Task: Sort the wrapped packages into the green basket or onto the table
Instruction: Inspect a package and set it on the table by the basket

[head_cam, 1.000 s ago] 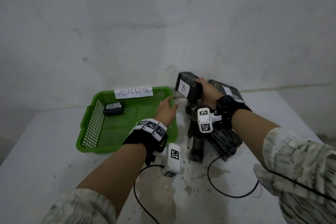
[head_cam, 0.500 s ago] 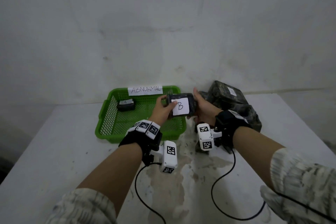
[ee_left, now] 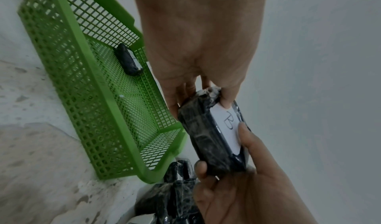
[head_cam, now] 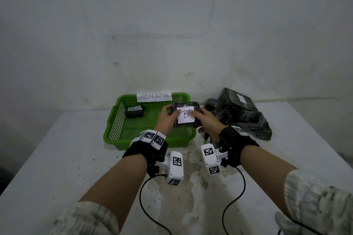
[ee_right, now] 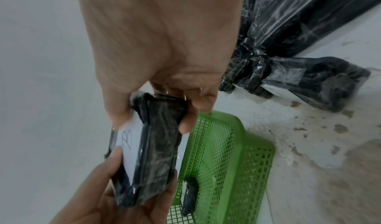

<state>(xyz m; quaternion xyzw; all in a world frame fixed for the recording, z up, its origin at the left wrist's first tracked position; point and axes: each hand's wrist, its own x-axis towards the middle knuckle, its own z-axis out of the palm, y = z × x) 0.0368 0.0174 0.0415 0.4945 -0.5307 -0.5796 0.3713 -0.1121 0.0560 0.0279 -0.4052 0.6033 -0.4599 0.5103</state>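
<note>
At the far left of the white, stained bench [head_cam: 57, 158] sits the green plastic mesh basket [head_cam: 114, 129] with a paper sign reading "ABNORMAL" [head_cam: 154, 97] on its back rim, and in its back left corner lies one small dark wrapped package with a white label [head_cam: 134, 111], so by the look of it one item is sorted. Above the basket's right half, the left hand [head_cam: 166, 120] grips the left end of a dark film-wrapped package with a white label marked "B" [head_cam: 186, 115], thumb on the label's edge and fingers curled underneath, as the left wrist view shows. The right hand [head_cam: 207, 122] grips the other end the same way, thumb on the label's face and fingers wrapped round below, so the package hangs in the air between both hands, label up, clear of basket and bench. To the right, against the wall, a pile of dark wrapped packages [head_cam: 238, 114] waits, several of them, so most of the sorting seems left to do. Compared with a second ago, the "B" package has come away from the pile, where the right hand alone held it upright, and the left hand, then at the basket's rim, has joined it; over the last half second the two-handed hold has barely changed, which suggests the label is being read before a place is chosen.
</note>
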